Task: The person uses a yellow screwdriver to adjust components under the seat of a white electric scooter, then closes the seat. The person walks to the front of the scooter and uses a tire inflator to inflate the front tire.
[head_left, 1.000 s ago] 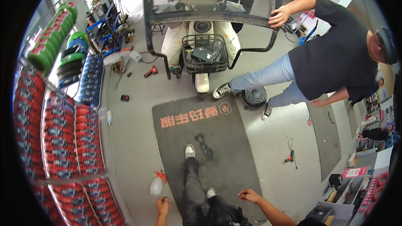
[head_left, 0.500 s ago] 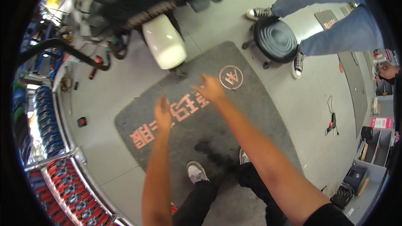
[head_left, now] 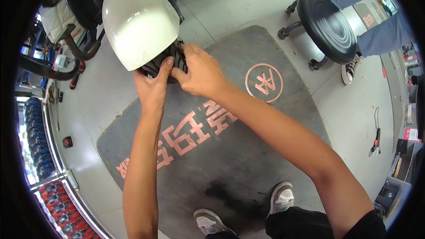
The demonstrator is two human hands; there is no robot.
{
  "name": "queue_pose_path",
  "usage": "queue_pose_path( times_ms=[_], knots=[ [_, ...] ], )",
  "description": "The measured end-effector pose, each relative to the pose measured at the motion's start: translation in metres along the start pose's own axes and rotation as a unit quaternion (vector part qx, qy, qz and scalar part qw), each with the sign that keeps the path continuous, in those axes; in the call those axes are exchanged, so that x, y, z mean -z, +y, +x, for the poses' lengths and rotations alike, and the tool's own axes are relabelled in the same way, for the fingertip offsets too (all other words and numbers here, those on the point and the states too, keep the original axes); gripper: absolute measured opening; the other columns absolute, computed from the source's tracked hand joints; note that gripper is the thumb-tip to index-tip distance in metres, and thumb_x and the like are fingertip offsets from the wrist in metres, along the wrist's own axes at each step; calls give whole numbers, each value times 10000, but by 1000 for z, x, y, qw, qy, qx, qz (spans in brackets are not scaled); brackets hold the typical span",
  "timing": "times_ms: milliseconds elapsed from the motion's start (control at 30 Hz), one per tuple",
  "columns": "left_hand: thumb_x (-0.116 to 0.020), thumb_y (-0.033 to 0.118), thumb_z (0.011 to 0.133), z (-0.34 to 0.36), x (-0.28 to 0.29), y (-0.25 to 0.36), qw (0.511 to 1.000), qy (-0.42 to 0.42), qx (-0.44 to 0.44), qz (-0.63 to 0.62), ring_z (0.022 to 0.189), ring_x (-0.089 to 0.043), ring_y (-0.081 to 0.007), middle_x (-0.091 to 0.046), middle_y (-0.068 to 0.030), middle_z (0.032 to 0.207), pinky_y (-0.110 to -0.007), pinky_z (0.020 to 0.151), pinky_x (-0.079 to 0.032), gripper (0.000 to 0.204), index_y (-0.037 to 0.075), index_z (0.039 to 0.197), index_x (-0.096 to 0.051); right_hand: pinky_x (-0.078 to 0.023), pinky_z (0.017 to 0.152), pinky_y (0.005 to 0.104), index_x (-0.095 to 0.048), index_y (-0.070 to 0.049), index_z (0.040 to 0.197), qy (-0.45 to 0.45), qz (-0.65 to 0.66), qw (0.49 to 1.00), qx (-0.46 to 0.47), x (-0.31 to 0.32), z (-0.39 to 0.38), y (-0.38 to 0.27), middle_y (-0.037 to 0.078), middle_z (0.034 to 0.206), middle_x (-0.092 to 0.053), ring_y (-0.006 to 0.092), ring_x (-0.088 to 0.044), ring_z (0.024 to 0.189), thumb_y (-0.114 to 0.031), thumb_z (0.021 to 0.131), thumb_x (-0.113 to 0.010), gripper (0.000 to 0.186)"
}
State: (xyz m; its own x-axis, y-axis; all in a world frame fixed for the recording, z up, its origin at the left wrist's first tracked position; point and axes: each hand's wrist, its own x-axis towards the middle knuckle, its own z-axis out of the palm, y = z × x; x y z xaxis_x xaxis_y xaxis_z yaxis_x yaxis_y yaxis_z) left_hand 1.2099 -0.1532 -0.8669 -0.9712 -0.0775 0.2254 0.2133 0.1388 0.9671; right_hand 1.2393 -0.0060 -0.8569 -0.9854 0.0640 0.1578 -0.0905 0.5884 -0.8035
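A glossy cream-white fender (head_left: 139,20) of a vehicle stands at the upper left of the mat. Beneath its near end sticks out a black part (head_left: 178,59), perhaps a tyre; most of it is hidden. My left hand (head_left: 152,89) holds this black part from the left, thumb up, just under the fender's lip. On its right side my right hand (head_left: 200,71) has its fingers wrapped over the part and its thumb pointing at the left thumb. Both hands are closed, and the thumbs nearly meet.
A grey mat (head_left: 248,159) with pink markings lies under my shoes. At the upper right, a black wheeled stool (head_left: 325,26) stands by a person's jeans-clad legs (head_left: 385,33). Loose tools (head_left: 376,139) lie on the floor. Shelves of red boxes (head_left: 59,210) line the left edge.
Both hands, free above the mat before, have reached forward and taken hold of the black part under the fender. The fender now appears larger and closer.
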Motion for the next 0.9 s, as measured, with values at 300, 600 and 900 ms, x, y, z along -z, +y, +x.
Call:
queue_pose_path(
  times_ms=[300, 600, 900],
  knots=[
    [-926, 240, 777, 6, 14, 29, 997, -35, 65, 1, 1018, -657, -229, -703, -130, 1133, -353, 928, -514, 585, -64, 1186, -640, -521, 938, 528, -577, 51, 1243, -25, -10, 998, -57, 1, 0, -24, 248, 1258, -606, 448, -635, 1131, -271, 876, -705, 504],
    [-932, 286, 743, 9, 27, 31, 996, -27, 60, 59, 981, -671, -192, -735, -134, 1095, -333, 900, -522, 606, -69, 1163, -676, -538, 923, 535, -579, 7, 1243, 5, -18, 999, -40, -17, -1, -28, 250, 1224, -668, 439, -665, 1101, -303, 905, -668, 468],
    [-830, 439, 851, -3, -2, 15, 980, -51, 36, 191, 1111, -651, -275, -692, -221, 1234, -388, 1001, -479, 742, -87, 1315, -589, -531, 980, 465, -535, 41, 1344, 68, -164, 981, 73, 49, -22, 7, 213, 1294, -642, 382, -652, 1148, -198, 798, -800, 652]
  ],
)
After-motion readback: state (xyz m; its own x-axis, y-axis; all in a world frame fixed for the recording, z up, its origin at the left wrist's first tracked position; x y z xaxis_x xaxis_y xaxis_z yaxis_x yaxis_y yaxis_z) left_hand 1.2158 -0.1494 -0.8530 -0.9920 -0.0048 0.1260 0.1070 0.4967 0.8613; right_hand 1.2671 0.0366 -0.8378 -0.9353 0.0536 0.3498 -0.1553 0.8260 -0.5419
